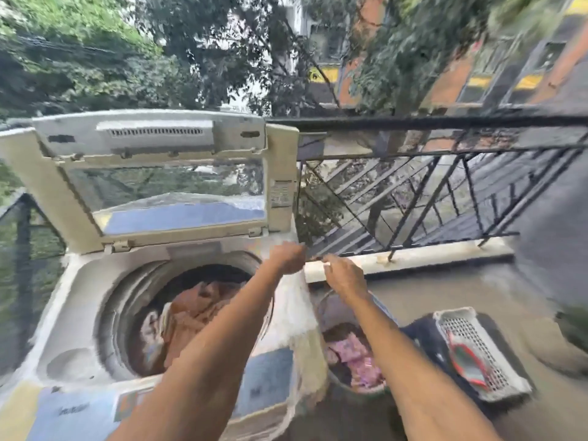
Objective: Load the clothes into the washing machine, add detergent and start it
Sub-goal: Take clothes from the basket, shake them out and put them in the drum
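A white top-loading washing machine (pixel 73 297) stands at the left with its lid (pixel 165 186) raised. Brown and light-coloured clothes (pixel 197 307) lie in the drum. My left hand (pixel 288 257) and my right hand (pixel 343 275) are held close together above the machine's right edge. Each pinches the top edge of a pale cream cloth (pixel 299 313), which hangs down over the machine's right side. The view is blurred, so the cloth's outline is unclear. A round bucket (pixel 353 389) right of the machine holds pink and dark clothes (pixel 356 354).
A white perforated laundry basket (pixel 477 354) lies on the floor at the right with a red-edged item in it. A black metal railing (pixel 445 186) on a low ledge runs behind the machine and bucket. Trees and buildings lie beyond.
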`<state>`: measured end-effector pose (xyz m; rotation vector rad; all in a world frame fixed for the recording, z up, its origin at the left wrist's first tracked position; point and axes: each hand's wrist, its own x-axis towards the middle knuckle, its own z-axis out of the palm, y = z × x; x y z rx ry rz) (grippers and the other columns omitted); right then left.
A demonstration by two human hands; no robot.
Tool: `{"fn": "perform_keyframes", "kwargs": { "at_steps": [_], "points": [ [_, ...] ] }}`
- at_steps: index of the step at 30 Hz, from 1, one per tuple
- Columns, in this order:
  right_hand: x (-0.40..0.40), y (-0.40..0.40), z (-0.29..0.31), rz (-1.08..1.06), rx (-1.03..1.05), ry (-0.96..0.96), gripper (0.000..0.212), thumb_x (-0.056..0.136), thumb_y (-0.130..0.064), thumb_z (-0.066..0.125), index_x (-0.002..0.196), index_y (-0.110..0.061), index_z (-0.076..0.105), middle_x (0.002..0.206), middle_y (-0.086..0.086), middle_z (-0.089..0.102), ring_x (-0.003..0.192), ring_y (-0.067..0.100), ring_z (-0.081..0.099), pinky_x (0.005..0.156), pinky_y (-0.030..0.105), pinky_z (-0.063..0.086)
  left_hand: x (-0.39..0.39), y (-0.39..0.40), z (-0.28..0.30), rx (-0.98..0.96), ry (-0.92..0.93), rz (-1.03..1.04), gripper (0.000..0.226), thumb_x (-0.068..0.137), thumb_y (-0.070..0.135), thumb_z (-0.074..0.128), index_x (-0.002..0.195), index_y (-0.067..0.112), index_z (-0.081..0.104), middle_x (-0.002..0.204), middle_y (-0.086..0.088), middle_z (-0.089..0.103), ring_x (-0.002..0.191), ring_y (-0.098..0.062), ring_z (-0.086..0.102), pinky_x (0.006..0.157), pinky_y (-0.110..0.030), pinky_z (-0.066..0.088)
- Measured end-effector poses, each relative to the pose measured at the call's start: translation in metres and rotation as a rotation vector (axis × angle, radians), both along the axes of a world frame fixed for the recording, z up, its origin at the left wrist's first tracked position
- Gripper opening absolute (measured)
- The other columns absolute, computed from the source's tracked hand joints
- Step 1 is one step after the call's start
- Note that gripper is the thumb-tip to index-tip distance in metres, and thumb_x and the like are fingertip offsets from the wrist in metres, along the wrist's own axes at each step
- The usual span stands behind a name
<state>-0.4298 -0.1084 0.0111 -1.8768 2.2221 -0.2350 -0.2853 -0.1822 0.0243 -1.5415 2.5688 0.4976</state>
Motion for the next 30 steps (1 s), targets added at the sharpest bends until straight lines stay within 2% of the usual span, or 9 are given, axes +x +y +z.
{"fn": "perform_keyframes", "kwargs": {
  "at_steps": [5, 9, 14, 18, 20, 22, 24, 26, 30],
  "points": [
    [-0.095, 0.013, -0.05, -0.095, 0.102, -0.024, 0.026, 0.093, -0.021, 0.044, 0.117, -0.019, 0.055, 0.115, 0.012, 0.064, 0.108, 0.032, 0.059, 0.083, 0.037, 0.047, -0.116, 0.018, -0.051, 0.071, 0.141, -0.177, 0.032, 0.093, 0.03, 0.05, 0.122, 0.019, 0.056, 0.123, -0.014, 0.056, 0.116, -0.032, 0.052, 0.091, -0.04, 0.044],
    [-0.165, 0.021, -0.139, -0.125, 0.28, -0.07, 0.033, 0.096, -0.024, 0.042, 0.126, -0.019, 0.054, 0.12, 0.011, 0.063, 0.111, 0.028, 0.058, 0.085, 0.034, 0.046, -0.195, 0.028, -0.139, 0.28, 0.098, -0.187, 0.035, 0.093, 0.021, 0.047, 0.127, 0.015, 0.053, 0.13, -0.011, 0.055, 0.12, -0.03, 0.052, 0.097, -0.041, 0.042],
    [-0.22, 0.042, -0.275, -0.245, 0.469, -0.238, 0.029, 0.095, -0.024, 0.045, 0.12, -0.018, 0.058, 0.115, 0.012, 0.064, 0.109, 0.029, 0.058, 0.084, 0.035, 0.045, -0.234, 0.045, -0.277, 0.482, 0.025, -0.043, 0.032, 0.092, 0.017, 0.044, 0.122, 0.012, 0.054, 0.126, -0.015, 0.056, 0.116, -0.031, 0.053, 0.091, -0.037, 0.042],
    [-0.24, 0.039, -0.388, -0.287, 0.537, -0.441, 0.035, 0.09, -0.011, 0.044, 0.108, -0.04, 0.055, 0.1, 0.009, 0.062, 0.099, 0.03, 0.061, 0.077, 0.034, 0.043, -0.237, 0.052, -0.391, 0.652, 0.002, 0.136, 0.025, 0.089, 0.014, 0.045, 0.111, 0.008, 0.057, 0.117, -0.013, 0.059, 0.113, -0.03, 0.056, 0.092, -0.039, 0.047],
    [-0.241, 0.029, -0.437, -0.286, 0.604, -0.44, 0.039, 0.091, -0.009, 0.044, 0.129, -0.018, 0.049, 0.105, 0.013, 0.059, 0.099, 0.026, 0.058, 0.078, 0.033, 0.04, -0.236, 0.047, -0.432, 0.662, 0.032, 0.216, 0.025, 0.09, 0.016, 0.047, 0.111, 0.007, 0.056, 0.116, -0.012, 0.059, 0.111, -0.027, 0.056, 0.089, -0.037, 0.046],
    [-0.238, 0.019, -0.497, -0.339, 0.646, -0.459, 0.052, 0.089, -0.024, 0.037, 0.133, 0.003, 0.042, 0.122, 0.021, 0.055, 0.112, 0.029, 0.054, 0.089, 0.035, 0.041, -0.234, 0.04, -0.474, 0.682, 0.058, 0.263, 0.031, 0.091, 0.016, 0.049, 0.121, 0.009, 0.052, 0.12, -0.013, 0.058, 0.106, -0.022, 0.056, 0.088, -0.031, 0.04],
    [-0.233, 0.009, -0.556, -0.431, 0.653, -0.513, 0.067, 0.087, -0.04, 0.029, 0.132, 0.007, 0.043, 0.134, 0.024, 0.048, 0.123, 0.033, 0.047, 0.101, 0.038, 0.038, -0.235, 0.032, -0.514, 0.671, 0.094, 0.331, 0.036, 0.092, 0.011, 0.048, 0.128, 0.008, 0.05, 0.127, -0.011, 0.055, 0.11, -0.02, 0.053, 0.089, -0.023, 0.033],
    [-0.23, 0.0, -0.593, -0.574, 0.623, -0.503, 0.067, 0.091, -0.043, 0.049, 0.135, 0.007, 0.04, 0.136, 0.027, 0.044, 0.127, 0.035, 0.043, 0.106, 0.041, 0.034, -0.238, 0.027, -0.54, 0.612, 0.121, 0.395, 0.034, 0.092, 0.007, 0.044, 0.124, 0.007, 0.056, 0.129, -0.01, 0.056, 0.119, -0.021, 0.051, 0.095, -0.024, 0.032],
    [-0.236, -0.015, -0.62, -0.756, 0.623, -0.599, 0.053, 0.092, -0.037, 0.055, 0.126, 0.003, 0.052, 0.125, 0.024, 0.056, 0.115, 0.036, 0.052, 0.097, 0.039, 0.042, -0.238, 0.03, -0.566, 0.59, 0.174, 0.445, 0.033, 0.089, 0.005, 0.045, 0.118, 0.011, 0.06, 0.125, -0.007, 0.06, 0.116, -0.023, 0.054, 0.097, -0.029, 0.041]
  ]
}}
